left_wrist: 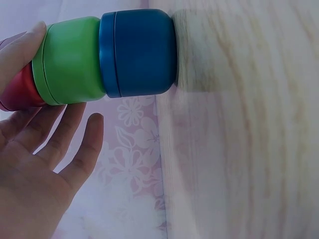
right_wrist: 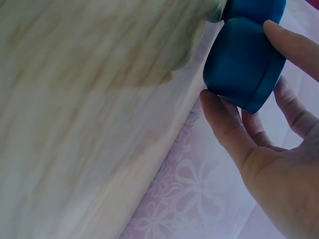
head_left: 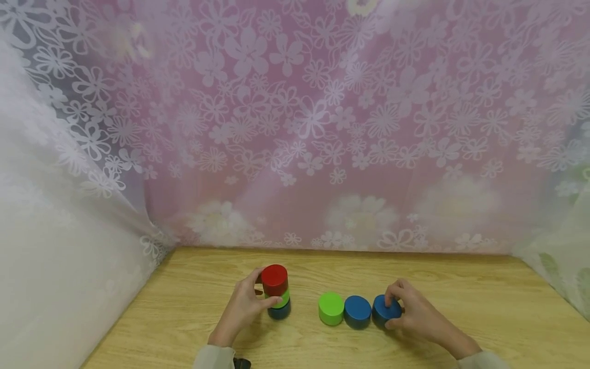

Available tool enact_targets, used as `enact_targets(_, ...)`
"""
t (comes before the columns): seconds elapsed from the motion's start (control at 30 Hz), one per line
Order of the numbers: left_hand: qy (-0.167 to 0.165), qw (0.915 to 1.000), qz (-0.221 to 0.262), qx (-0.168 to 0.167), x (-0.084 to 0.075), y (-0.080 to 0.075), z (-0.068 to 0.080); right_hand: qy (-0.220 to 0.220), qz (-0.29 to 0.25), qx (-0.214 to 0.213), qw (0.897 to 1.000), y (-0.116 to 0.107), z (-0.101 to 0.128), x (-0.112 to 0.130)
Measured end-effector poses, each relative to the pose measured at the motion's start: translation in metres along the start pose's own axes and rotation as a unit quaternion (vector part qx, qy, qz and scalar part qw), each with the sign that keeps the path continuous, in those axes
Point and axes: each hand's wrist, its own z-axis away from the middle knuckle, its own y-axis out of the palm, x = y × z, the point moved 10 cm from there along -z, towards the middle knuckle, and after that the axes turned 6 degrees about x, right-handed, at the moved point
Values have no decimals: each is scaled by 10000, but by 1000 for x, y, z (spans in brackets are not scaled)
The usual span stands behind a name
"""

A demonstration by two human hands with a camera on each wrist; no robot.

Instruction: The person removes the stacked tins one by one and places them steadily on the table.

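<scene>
A stack of three small round lidded tins stands on the table at the left of the head view: red tin [head_left: 274, 279] on top, green tin [head_left: 282, 299] in the middle, blue tin [left_wrist: 142, 52] at the bottom. Around the upper part of this stack, my left hand [head_left: 243, 306] holds with the thumb in front and fingers behind. To the right, another green tin [head_left: 331, 308] and a blue tin [head_left: 357, 311] stand in a row. At the row's right end, my right hand [head_left: 417, 313] grips a second blue tin [right_wrist: 244, 64] between thumb and fingers.
The wooden table [head_left: 207, 271] carries the tins. Behind it hangs a pink flowered curtain [head_left: 295, 195], with a whitish cloth [head_left: 69, 256] along the left side. A small black object [head_left: 241, 363] shows beside the left sleeve.
</scene>
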Motion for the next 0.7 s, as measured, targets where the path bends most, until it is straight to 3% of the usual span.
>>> enact_targets(0.4, -13, 10000, 6, 91, 1, 1, -1, -227, 245, 56, 9994, 8, 1, 1)
enact_targets(0.7, 73, 10000, 8, 51, 1, 0, 0, -1, -549, 460, 9974, 2, -4, 4)
